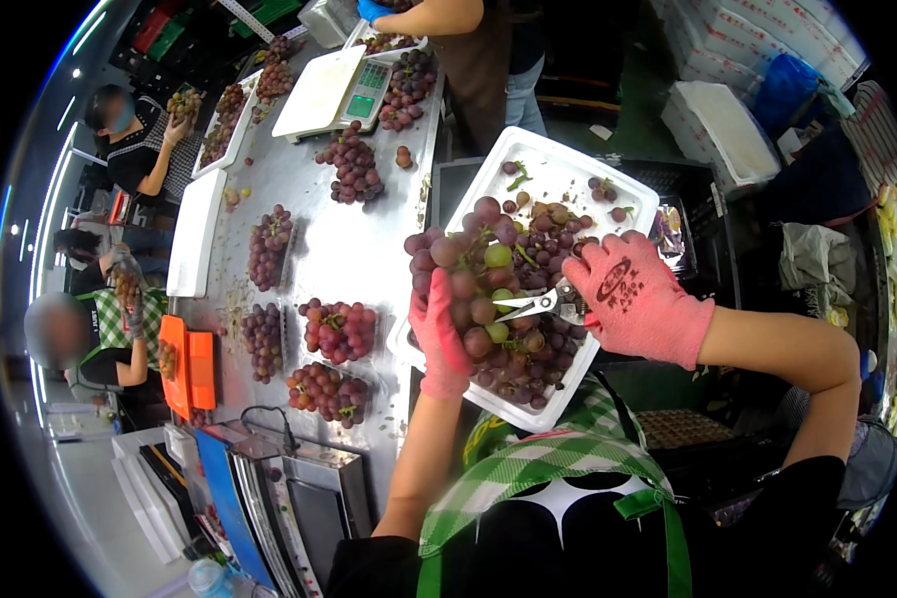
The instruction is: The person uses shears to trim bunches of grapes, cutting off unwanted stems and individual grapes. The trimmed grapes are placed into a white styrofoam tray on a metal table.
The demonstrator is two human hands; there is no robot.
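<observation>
Both my hands wear pink gloves. My left hand [439,337] is closed round a bunch of grapes [478,269], mostly purple-red with a few green ones, and holds it up over a white foam tray [623,189]. In my right hand [633,299] is a pair of small scissors [540,302]. Their parted blades reach in among the grapes on the bunch's right side. Below, the tray holds more dark grapes [558,234], some loose, with bits of stem. The bunch hides part of the tray and most of my left fingers.
On the metal table [314,239] to my left lie several grape bunches, some in clear punnets [339,334]. A white scale [319,95], a foam lid [197,234] and an orange container [189,369] stand there too. Co-workers [149,149] handle grapes across the table.
</observation>
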